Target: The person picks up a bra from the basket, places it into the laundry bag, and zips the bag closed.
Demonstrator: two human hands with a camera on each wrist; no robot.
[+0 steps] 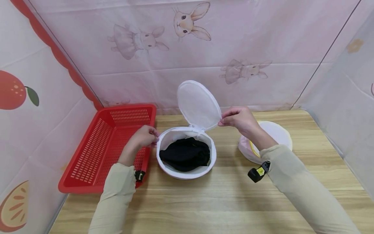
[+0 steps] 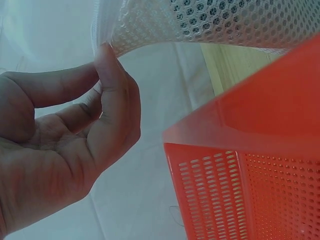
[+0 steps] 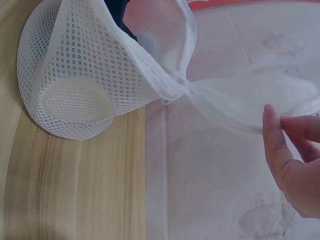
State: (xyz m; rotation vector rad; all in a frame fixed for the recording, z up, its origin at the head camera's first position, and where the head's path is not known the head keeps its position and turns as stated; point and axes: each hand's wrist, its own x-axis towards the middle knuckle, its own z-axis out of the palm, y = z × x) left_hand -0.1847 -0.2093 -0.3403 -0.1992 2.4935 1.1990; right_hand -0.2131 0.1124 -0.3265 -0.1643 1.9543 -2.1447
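A round white mesh laundry bag (image 1: pixel 187 175) stands on the table with its lid (image 1: pixel 198 104) raised and tilted back. Inside it lies a bundle of black cloth (image 1: pixel 184 152), its kind unclear. My left hand (image 1: pixel 144 136) pinches the bag's rim on the left side between thumb and fingertips; the left wrist view shows this rim grip (image 2: pixel 75 125) close up. With thumb and fingers, my right hand (image 1: pixel 239 120) pinches the lid's edge at its right side. In the right wrist view the mesh wall (image 3: pixel 95 65) and the hinge between lid and bag are visible.
A red plastic basket (image 1: pixel 102 110) with slotted walls stands left of the bag, partly behind my left forearm. A second round bag (image 1: pixel 274 133), white and pink with yellow trim, lies at the right, partly under my right forearm. Fabric walls border the wooden table (image 1: pixel 204 204).
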